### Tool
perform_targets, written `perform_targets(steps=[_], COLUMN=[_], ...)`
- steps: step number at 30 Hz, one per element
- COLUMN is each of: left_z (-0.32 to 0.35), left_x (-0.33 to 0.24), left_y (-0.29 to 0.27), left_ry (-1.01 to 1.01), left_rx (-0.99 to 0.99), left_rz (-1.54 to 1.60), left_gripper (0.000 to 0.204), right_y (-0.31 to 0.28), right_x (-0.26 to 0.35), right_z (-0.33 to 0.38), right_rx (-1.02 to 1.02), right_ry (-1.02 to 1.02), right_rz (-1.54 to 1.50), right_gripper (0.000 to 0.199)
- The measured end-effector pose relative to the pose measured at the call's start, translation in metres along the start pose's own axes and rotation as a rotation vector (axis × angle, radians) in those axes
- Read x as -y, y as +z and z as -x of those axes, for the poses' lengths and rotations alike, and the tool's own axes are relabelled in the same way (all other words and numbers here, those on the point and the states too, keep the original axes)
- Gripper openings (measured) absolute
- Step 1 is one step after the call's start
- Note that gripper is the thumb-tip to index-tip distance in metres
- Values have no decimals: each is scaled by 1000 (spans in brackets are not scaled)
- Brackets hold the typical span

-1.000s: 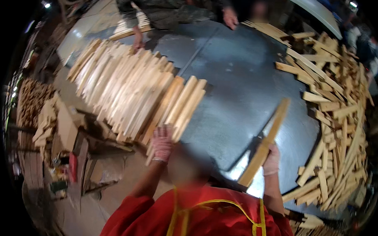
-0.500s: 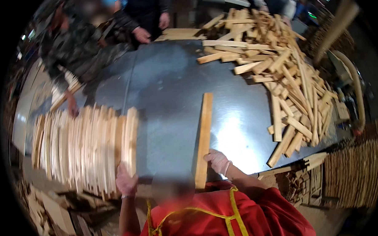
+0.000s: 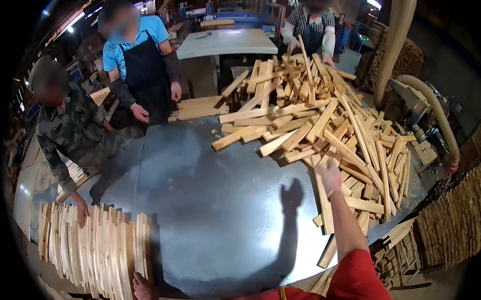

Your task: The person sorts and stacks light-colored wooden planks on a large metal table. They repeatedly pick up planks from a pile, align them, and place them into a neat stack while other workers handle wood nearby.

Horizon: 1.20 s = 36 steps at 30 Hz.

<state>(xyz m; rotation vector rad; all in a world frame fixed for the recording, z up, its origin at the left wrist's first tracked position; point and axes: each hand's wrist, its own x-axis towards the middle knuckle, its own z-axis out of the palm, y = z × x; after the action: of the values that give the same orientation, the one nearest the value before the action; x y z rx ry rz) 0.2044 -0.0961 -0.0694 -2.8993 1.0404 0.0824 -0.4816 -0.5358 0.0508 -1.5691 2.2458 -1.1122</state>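
Many wood slats (image 3: 327, 121) on metal table (image 3: 216, 202)

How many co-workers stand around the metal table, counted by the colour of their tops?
Person in blue top with dark apron: 1
Person in camouflage jacket: 1
Person in black-and-white striped top: 1
Total: 3

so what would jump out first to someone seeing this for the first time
Most striking is the big loose heap of wood strips sprawled over the far right of the grey metal table, with the right hand reaching out over its near edge. At the near left, a tidy row of strips stood on edge sits beside the left hand.
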Motion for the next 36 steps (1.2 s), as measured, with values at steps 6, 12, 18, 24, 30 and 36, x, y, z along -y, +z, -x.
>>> perform_targets(steps=[6,12,18,24,30,36], left_z=[5,14,21,52,46,-9], left_x=[-2,-8,-28,-52,-40,96], left_y=[-6,-17,-39,-3,-43,-30], left_ry=[-13,-20,343,416,526,694], left_rx=[21,-14,-37,0,333,12], left_rz=[21,34,164,313,318,-83], left_gripper=[70,79,79,89,77,79], right_y=[6,41,67,135,168,198], right_x=[-91,-41,65,134,201,219], right_z=[104,178,284,394,489,519], right_rx=[304,542,1018,1102,1391,1394], right_ry=[151,598,722,593,-102,-108], right_rz=[553,-1282,-1640,-924,-74,-164], right_gripper=[74,57,57,56,72,77])
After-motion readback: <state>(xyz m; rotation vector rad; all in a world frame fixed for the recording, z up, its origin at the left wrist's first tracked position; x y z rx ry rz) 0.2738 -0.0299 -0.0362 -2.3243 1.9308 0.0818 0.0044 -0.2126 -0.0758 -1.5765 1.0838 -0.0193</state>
